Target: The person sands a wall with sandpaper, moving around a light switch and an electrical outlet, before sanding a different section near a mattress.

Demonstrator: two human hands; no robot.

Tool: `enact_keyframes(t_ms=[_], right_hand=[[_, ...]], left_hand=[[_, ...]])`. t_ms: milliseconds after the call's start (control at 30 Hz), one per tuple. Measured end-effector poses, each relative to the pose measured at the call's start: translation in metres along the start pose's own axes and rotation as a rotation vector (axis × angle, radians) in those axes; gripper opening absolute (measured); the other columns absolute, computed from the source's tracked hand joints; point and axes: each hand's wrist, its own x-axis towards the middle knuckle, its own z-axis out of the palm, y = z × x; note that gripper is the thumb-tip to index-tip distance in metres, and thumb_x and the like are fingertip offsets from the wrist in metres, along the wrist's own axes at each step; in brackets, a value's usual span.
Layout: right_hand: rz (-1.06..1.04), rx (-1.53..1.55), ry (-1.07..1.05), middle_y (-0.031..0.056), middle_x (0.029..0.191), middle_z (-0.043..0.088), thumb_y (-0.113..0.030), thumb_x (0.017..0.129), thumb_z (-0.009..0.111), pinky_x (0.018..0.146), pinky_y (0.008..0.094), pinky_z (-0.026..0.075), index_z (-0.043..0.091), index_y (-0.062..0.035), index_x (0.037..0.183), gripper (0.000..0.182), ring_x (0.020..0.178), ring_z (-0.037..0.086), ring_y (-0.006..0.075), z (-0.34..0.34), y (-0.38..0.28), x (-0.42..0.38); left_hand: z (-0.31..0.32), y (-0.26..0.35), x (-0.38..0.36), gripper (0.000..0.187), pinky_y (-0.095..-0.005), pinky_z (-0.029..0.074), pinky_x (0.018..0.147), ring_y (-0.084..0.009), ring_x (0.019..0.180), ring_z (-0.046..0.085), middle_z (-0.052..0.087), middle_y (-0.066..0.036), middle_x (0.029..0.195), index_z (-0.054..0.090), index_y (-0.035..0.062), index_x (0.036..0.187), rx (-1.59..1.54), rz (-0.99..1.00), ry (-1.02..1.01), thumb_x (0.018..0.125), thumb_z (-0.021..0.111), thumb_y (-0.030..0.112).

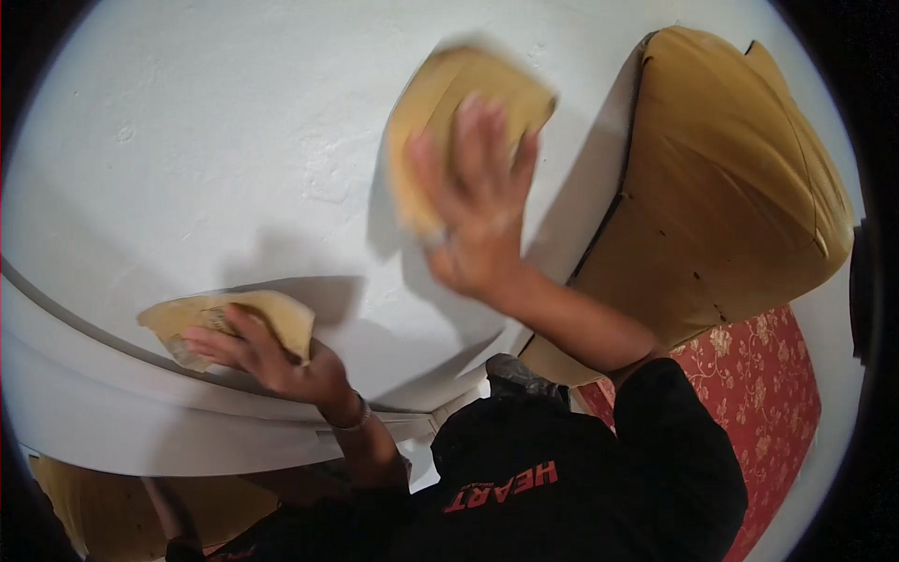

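A white, slightly bumpy wall surface (pixel 234 122) fills most of the view. My right hand (pixel 478 201) is at upper middle, its fingers spread over a yellowish-tan sheet of sandpaper (pixel 435 89) against the wall; motion blurs both. Lower left, my left hand (pixel 267 356), with a bracelet (pixel 356 417) at the wrist, has its fingers bent over a second tan sheet of sandpaper (pixel 292 323). This sheet shows faint printing and uneven edges, and its far end curls. The palms and the sheets' undersides are hidden.
A large piece of furniture in mustard-coloured fabric (pixel 730 187) stands close on the right, beside my right arm. Below it lies red floral fabric (pixel 749 393). A white curved ledge (pixel 140 403) runs along the lower left, with a reflective surface (pixel 103 501) beneath it.
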Motion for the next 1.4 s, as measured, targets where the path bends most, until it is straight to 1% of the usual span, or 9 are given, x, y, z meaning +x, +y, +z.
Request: enact_keyframes(t_ms=[133, 367, 433, 500, 600, 767, 1000, 1300, 1400], right_hand=[[-0.247, -0.034, 0.003, 0.024, 0.139, 0.021, -0.032, 0.072, 0.049, 0.103, 0.0503, -0.007, 0.051, -0.0101, 0.122, 0.055, 0.133, 0.012, 0.0338, 0.016, 0.008, -0.028], [0.09, 0.031, 0.165, 0.0167, 0.144, 0.014, -0.022, 0.078, 0.055, 0.104, 0.0483, -0.004, 0.041, -0.0073, 0.129, 0.055, 0.135, 0.005, 0.029, -0.004, 0.018, 0.035], [-0.004, 0.062, -0.054, 0.0169, 0.141, 0.023, -0.03, 0.079, 0.051, 0.102, 0.0561, 0.0, 0.051, -0.0207, 0.123, 0.045, 0.133, 0.018, 0.0282, 0.014, -0.011, -0.021], [-0.141, 0.082, -0.31, 0.0019, 0.122, 0.051, -0.02, 0.062, 0.061, 0.088, 0.0566, 0.031, 0.051, -0.0309, 0.121, 0.061, 0.122, 0.038, 0.0152, 0.036, -0.034, -0.101], [-0.345, 0.014, -0.232, -0.0021, 0.123, 0.05, -0.025, 0.064, 0.063, 0.093, 0.0493, 0.029, 0.054, -0.0317, 0.118, 0.055, 0.12, 0.039, 0.013, 0.045, -0.021, -0.131], [0.092, 0.148, 0.047, 0.0141, 0.139, 0.029, -0.021, 0.068, 0.06, 0.103, 0.0503, 0.002, 0.05, -0.0251, 0.124, 0.056, 0.13, 0.024, 0.0279, -0.009, 0.016, 0.006], [-0.228, 0.172, -0.313, 0.0101, 0.125, 0.047, -0.017, 0.057, 0.061, 0.092, 0.0569, 0.026, 0.049, -0.0286, 0.124, 0.069, 0.124, 0.037, 0.0235, 0.033, -0.027, -0.118], [0.101, 0.119, 0.073, 0.0232, 0.141, 0.018, -0.026, 0.064, 0.06, 0.101, 0.0553, -0.001, 0.044, -0.0171, 0.128, 0.067, 0.133, 0.013, 0.0361, 0.003, 0.006, -0.007], [-0.103, 0.188, -0.284, 0.0163, 0.132, 0.039, -0.03, 0.06, 0.067, 0.088, 0.0631, 0.025, 0.046, -0.0268, 0.126, 0.069, 0.127, 0.031, 0.0273, 0.03, -0.023, -0.101]], left_hand=[[0.001, -0.012, 0.013, 0.036, -0.0518, 0.013, 0.104, -0.0416, 0.129, 0.013, 0.019, -0.027, 0.138, 0.044, -0.0034, 0.123, 0.006, -0.152, 0.143, 0.089, 0.037, 0.007], [0.003, -0.02, -0.06, 0.046, -0.0476, 0.015, 0.105, -0.0385, 0.13, 0.015, 0.01, -0.025, 0.141, 0.026, -0.006, 0.132, 0.179, -0.172, -0.012, 0.094, 0.035, 0.017], [0.003, -0.02, -0.056, 0.047, -0.0452, 0.017, 0.105, -0.0367, 0.13, 0.017, 0.009, -0.025, 0.141, 0.022, -0.0054, 0.133, 0.148, -0.183, -0.019, 0.094, 0.036, 0.017], [0.004, -0.014, -0.031, 0.047, -0.0387, 0.019, 0.105, -0.0319, 0.13, 0.021, 0.01, -0.025, 0.141, 0.022, -0.0034, 0.134, -0.191, -0.469, 0.131, 0.094, 0.035, 0.018], [-0.008, 0.01, 0.001, 0.047, -0.0352, 0.029, 0.1, -0.0244, 0.119, 0.037, 0.029, -0.022, 0.134, 0.029, -0.0083, 0.129, -0.411, -1.044, 0.174, 0.093, 0.042, 0.018], [0.008, -0.007, -0.078, 0.053, -0.0404, 0.01, 0.106, -0.03, 0.134, 0.004, 0.0, -0.023, 0.143, 0.022, -0.0018, 0.135, 0.2, -0.193, -0.105, 0.094, 0.035, 0.03], [0.001, -0.019, -0.018, 0.058, -0.0391, 0.01, 0.107, -0.0306, 0.133, 0.005, 0.003, -0.023, 0.143, 0.016, -0.0026, 0.136, -0.338, -0.444, 0.109, 0.094, 0.031, 0.035], [0.007, -0.011, -0.046, 0.06, -0.0382, 0.014, 0.106, -0.0279, 0.132, 0.013, 0.007, -0.021, 0.142, 0.009, -0.0019, 0.137, -0.014, -0.317, -0.013, 0.094, 0.035, 0.031], [0.007, -0.015, -0.023, 0.06, -0.0364, 0.019, 0.105, -0.0258, 0.128, 0.024, 0.016, -0.021, 0.141, 0.014, -0.0016, 0.136, -0.43, -0.491, 0.25, 0.093, 0.041, 0.03]])
